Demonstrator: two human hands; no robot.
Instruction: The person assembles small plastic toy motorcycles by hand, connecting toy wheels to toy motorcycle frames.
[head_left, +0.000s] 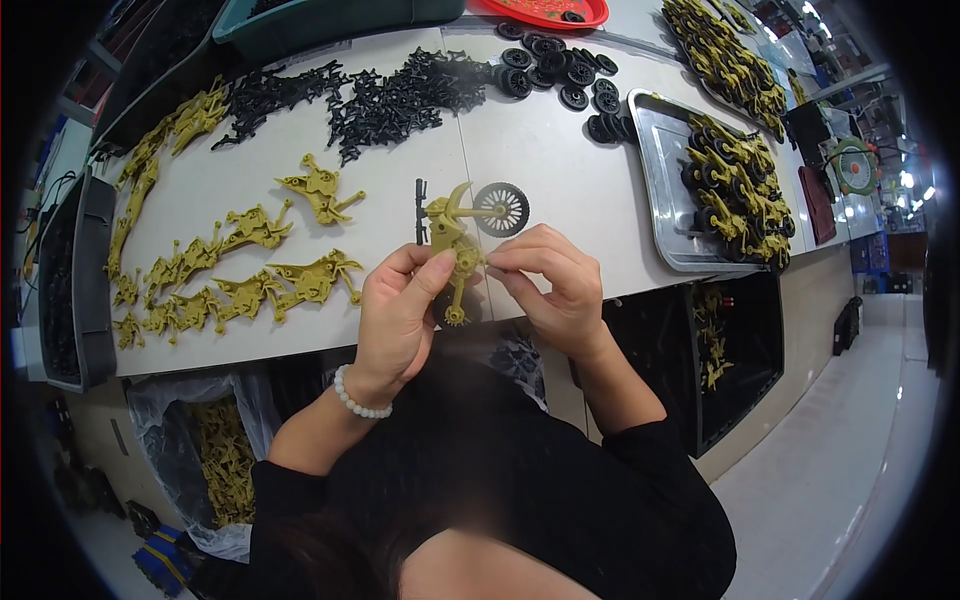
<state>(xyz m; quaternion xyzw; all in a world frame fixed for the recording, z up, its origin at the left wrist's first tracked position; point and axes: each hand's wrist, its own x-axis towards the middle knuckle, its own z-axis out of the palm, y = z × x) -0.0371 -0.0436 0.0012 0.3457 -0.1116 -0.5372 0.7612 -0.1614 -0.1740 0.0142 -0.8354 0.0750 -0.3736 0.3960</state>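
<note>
Both hands, left hand (398, 300) and right hand (555, 285), pinch the yellow toy bike (455, 245); hold it steady and press gently.

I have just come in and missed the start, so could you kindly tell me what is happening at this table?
A person holds a mustard-yellow toy motorcycle above the white table, the left hand and right hand both gripping it. One black spoked wheel is already fitted. Loose yellow frame parts, black parts and spare wheels lie on the table; a metal tray holds assembled bikes.
</note>
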